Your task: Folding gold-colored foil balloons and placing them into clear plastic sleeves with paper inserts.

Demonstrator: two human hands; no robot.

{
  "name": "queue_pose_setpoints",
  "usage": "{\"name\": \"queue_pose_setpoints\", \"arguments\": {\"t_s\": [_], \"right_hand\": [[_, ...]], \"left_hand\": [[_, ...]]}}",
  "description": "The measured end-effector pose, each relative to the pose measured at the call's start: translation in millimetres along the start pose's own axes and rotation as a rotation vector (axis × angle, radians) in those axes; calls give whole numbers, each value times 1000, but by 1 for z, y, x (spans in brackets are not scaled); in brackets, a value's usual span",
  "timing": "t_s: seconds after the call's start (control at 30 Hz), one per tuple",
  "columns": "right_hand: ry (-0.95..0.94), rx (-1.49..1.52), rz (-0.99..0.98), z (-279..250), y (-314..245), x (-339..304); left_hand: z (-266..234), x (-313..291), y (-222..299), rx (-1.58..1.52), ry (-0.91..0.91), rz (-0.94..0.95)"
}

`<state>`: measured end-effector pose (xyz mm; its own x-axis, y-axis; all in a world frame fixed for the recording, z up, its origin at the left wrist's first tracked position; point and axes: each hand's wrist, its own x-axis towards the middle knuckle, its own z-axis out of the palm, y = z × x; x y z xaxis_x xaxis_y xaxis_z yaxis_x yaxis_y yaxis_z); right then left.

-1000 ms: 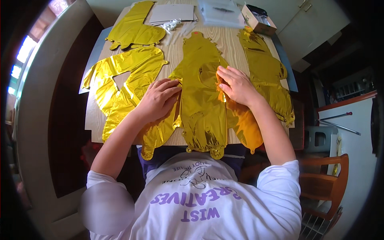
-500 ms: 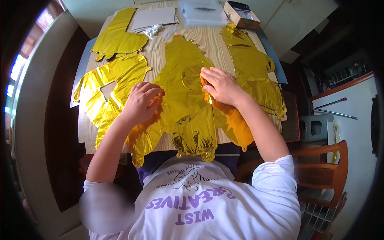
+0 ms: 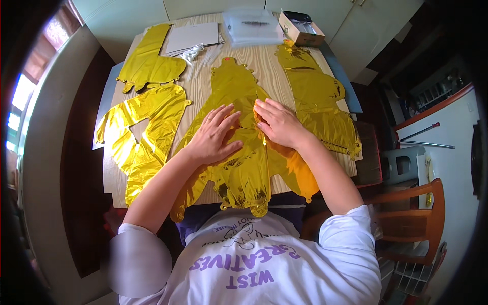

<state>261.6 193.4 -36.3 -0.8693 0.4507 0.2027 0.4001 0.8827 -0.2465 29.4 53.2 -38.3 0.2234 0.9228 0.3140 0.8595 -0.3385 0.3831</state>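
Now both my hands have slid up the gold foil balloon (image 3: 239, 127) at the table's (image 3: 274, 76) middle, left hand (image 3: 213, 137) and right hand (image 3: 279, 124) lying flat and open, gripping nothing, apparently smoothing it flatter than before.

Your left hand (image 3: 213, 136) and right hand (image 3: 278, 123) both lie flat, palms down, on the centre gold foil balloon (image 3: 239, 96), fingers spread, fingertips nearly meeting. Left of that balloon: two more gold foil shapes (image 3: 145, 127). Right of it: another gold balloon (image 3: 315, 96). Beyond it: white card (image 3: 193, 36), small cardboard box (image 3: 301, 29), all on the wooden table (image 3: 272, 63).
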Motion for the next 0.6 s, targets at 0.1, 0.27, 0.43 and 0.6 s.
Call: {"name": "queue_pose_setpoints", "arguments": {"t_s": [0.1,0.27,0.43,0.6], "right_hand": [[-14,-58,43,-5,-3,-3],[-17,-30,42,-3,-2,-4],[-22,-20,30,-5,-2,-2],[32,8,-2,0,4,-3]], "left_hand": [[-1,0,-1,-32,26,-27],[1,-1,-1,-47,31,-67],[-8,0,3,83,-61,-53],[-17,13,18,105,-75,83]]}}
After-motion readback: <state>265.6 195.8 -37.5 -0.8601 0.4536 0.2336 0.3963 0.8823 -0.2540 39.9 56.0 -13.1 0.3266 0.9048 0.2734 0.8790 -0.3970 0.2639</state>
